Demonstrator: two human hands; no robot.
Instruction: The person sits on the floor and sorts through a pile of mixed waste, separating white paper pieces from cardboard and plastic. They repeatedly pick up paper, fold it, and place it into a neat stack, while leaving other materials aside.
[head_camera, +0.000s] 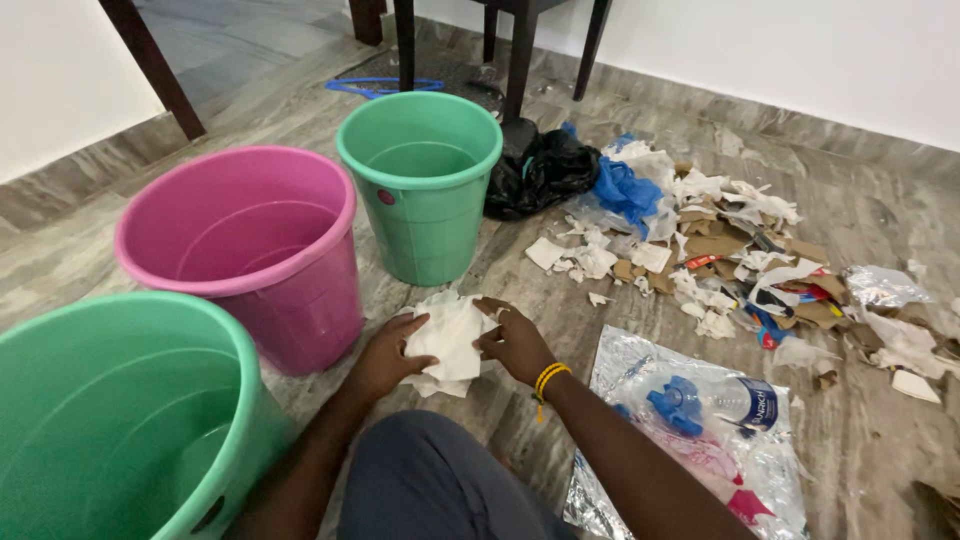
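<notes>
Head view: left hand (385, 352) and right hand (515, 342) both grip a wad of white paper (447, 338) at centre. Buckets look empty: pink bucket (240, 240) at 9 o'clock, green bucket (420, 160) at 12. Scrap pile (720, 255) at 2 o'clock unsorted.

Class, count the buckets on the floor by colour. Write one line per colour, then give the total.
Green buckets: 2, one nearest the camera and one farther back
Pink bucket: 1
Total: 3
</notes>
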